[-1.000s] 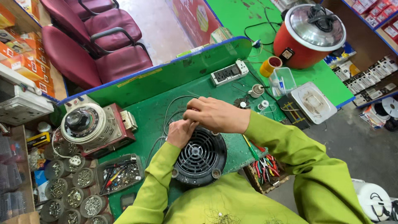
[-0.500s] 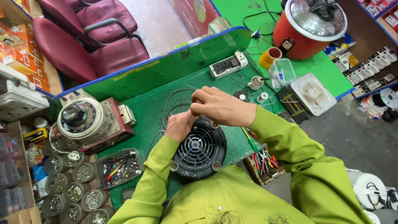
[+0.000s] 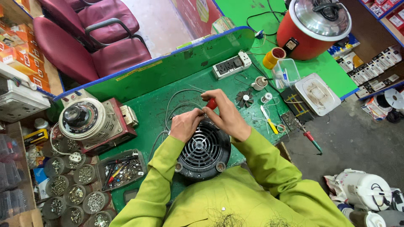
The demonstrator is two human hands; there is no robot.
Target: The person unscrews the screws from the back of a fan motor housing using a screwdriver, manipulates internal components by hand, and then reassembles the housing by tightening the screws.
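A round black fan unit (image 3: 204, 151) with a slotted grille lies on the green bench (image 3: 151, 105) right in front of me. My left hand (image 3: 184, 125) rests at its upper left rim, fingers pinched on a thin grey wire (image 3: 170, 104) that loops away over the bench. My right hand (image 3: 225, 112) meets it from the right and grips a small red-handled tool (image 3: 211, 104) at the fingertips. Both hands touch just above the fan's top edge. What the tool's tip touches is hidden by the fingers.
A dial-topped transformer box (image 3: 90, 122) stands left. A tray of small parts (image 3: 121, 169) and several tins of screws (image 3: 69, 191) sit lower left. A white power strip (image 3: 231, 65), small black impeller (image 3: 244, 98), red rice cooker (image 3: 313, 27), screwdriver (image 3: 309, 138) lie right.
My right hand has turned so the red-handled tool now shows at its fingertips. Both hands stay together at the fan's top rim; the camera view shifted slightly.
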